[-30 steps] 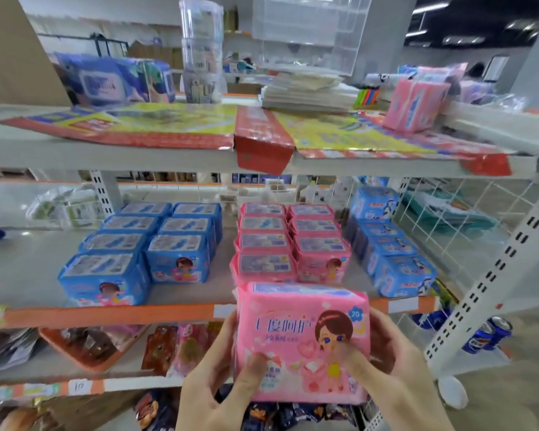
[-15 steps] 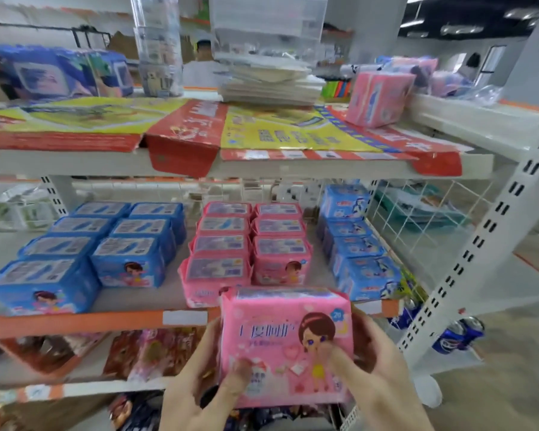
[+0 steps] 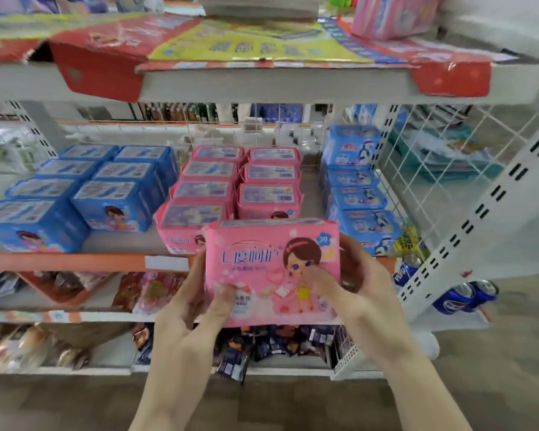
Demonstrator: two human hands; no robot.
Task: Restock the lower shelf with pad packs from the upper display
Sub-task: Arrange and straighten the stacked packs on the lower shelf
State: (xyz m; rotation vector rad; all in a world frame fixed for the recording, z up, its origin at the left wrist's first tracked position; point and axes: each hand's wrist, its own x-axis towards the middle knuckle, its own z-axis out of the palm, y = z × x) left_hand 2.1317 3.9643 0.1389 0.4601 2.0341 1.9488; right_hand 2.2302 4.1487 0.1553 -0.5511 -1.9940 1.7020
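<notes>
Pink plastic-wrapped pad pack (image 3: 273, 272) with cartoon girl print is still clamped between both hands, left hand (image 3: 196, 301) on its left edge, right hand (image 3: 352, 284) on its right, thumbs on the front. Versus 0.5 s ago it sits higher and closer to the orange front edge of the grey metal shelf (image 3: 75, 262), overlapping the front row of pink packs (image 3: 231, 188). Readable: "20" in a blue badge, top right; the large white lettering isn't legible. Blue packs (image 3: 84, 188) stand toward the shelf's left edge.
</notes>
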